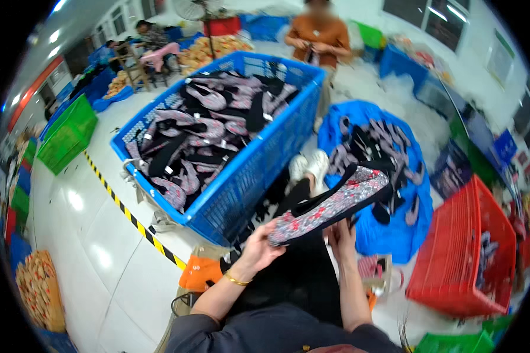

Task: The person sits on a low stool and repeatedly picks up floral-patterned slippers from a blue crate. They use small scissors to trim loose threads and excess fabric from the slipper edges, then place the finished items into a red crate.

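A floral slipper in grey, pink and red, with black lining and a black edge, is held up in front of my lap. My left hand is closed round its near left end, thumb on the patterned side. Under the slipper's lower edge, my right hand is closed against it, with its fingertips partly hidden behind. Beyond it on the left, a large blue plastic crate is heaped with similar floral and black slippers. To the right, more slippers lie on a blue sheet on the floor.
A red crate stands at my right, a green crate at far left. Yellow-black tape crosses the white floor. Something orange lies by my left forearm. A co-worker in a brown top stands behind the blue crate, handling something small.
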